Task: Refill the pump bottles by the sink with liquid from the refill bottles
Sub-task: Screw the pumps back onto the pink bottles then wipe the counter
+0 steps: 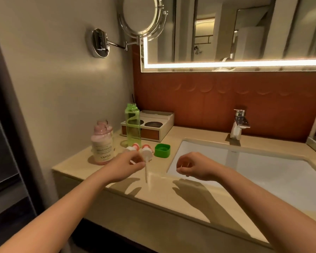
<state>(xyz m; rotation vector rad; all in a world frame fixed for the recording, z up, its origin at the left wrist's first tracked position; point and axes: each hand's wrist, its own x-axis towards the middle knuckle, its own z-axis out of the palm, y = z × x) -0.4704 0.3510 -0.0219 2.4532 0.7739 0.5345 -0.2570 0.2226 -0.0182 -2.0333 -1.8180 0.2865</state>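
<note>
Seemingly left hand pinches pump tube, its grip half-hidden.

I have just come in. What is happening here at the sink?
A person stands at the beige stone counter with everything opened for refilling. Two pink transparent bottles stand at the left with their pumps off. The left hand seems to pinch one white pump head by its tube; the other pump head lies beside it. The tall green transparent bottle stands uncapped, its green cap on the counter. The right hand hovers empty over the white sink. Nothing is being poured.
</note>
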